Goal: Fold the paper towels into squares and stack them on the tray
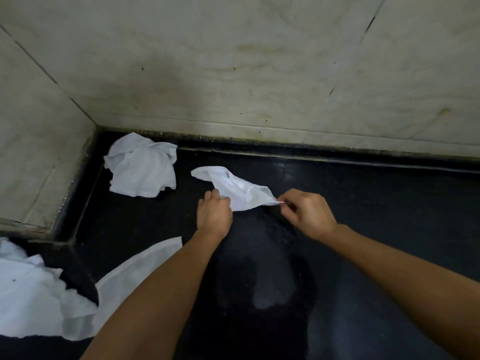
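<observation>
A crumpled white paper towel point(237, 188) lies stretched on the black countertop point(363, 203) in the middle of the view. My left hand point(214, 213) pinches its near left edge. My right hand point(307, 213) pinches its right corner between thumb and fingers. Another crumpled paper towel point(141, 168) sits in the back left corner by the wall. More white paper towels point(39, 302) lie loose at the lower left, one sheet point(140, 266) partly under my left forearm. No tray is in view.
Stained pale marble walls point(233, 61) rise at the back and left, meeting in a corner. A raised black lip runs along the counter's back edge. A faint reflection shows on the glossy counter near me.
</observation>
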A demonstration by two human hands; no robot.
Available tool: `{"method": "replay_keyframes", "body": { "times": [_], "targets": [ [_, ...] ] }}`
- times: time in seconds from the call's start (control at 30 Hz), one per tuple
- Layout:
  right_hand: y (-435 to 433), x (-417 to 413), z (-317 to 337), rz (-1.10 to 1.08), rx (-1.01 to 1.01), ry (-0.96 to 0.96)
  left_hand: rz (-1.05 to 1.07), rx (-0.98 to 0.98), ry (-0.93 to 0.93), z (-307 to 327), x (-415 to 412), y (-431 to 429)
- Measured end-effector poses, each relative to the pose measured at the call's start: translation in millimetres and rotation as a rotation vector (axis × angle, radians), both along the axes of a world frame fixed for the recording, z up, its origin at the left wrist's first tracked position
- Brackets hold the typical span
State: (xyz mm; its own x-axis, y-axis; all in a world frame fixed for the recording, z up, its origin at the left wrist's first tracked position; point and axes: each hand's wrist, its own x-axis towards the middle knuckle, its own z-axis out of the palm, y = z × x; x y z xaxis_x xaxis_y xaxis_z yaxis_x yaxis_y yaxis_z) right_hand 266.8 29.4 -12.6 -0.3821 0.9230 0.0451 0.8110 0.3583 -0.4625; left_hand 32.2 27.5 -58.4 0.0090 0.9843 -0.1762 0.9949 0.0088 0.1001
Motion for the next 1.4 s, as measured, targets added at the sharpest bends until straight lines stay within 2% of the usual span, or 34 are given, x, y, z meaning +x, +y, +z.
{"method": "replay_keyframes", "body": {
  "times": [0.1, 0.33, 0.53, 0.73, 1.03, 1.23, 1.4],
  "targets": [
    [-11.5, 24.0, 7.8, -0.011, -0.005, -0.011, -0.068, -0.008, 0.003, 7.0, 10.5, -16.5],
    [-69.3, 72.2, 8.3, 0.057, -0.008, -0.02, -0.142, -0.1, -0.131, 10.2, 65.8, -83.6],
    [-133.4, 134.2, -7.3, 0.129, -0.081, -0.115, -0.22, -0.175, -0.01, 5.8, 124.9, -134.1],
    [-180.7, 188.6, -20.4, 0.146, -0.159, -0.223, -0.243, -0.252, -0.01, 5.7, 154.9, -190.9],
    [-225.3, 195.7, -29.5, 0.303, -0.389, -0.396, -0.278, -0.286, -0.008, 6.1, 156.3, -255.1],
    [-204.8, 164.0, -20.0, 0.259, -0.134, -0.317, -0.241, -0.189, -0.096, 10.8, 146.4, -248.2],
    [-192.0, 127.5, -36.7, 0.284, -0.086, -0.559, -0.253, -0.22, -0.02, 16.2, 143.8, -225.9]
  ]
}}
